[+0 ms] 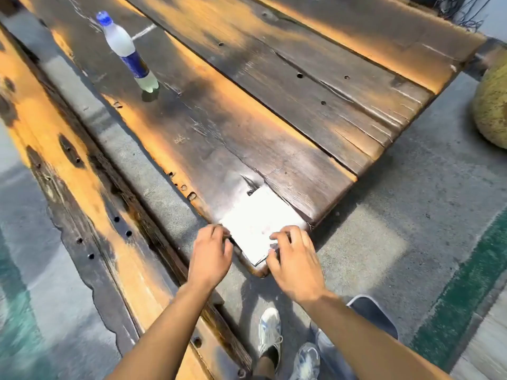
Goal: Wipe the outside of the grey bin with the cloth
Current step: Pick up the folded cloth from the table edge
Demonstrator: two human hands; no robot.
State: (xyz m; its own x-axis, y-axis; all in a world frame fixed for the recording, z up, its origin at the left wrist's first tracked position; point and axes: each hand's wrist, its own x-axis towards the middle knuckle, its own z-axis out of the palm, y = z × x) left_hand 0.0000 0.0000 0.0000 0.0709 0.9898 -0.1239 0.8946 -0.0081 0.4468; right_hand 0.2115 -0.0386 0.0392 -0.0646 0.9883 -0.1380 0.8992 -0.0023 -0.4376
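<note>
A plastic bottle (129,54) stands upright on the wooden table (274,105).

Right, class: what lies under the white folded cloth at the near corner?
The cloth lies flat on the near corner of the dark wooden table. Both hands, left and right, touch its near edge. Anything between cloth and wood is covered, so it cannot be seen.
</note>
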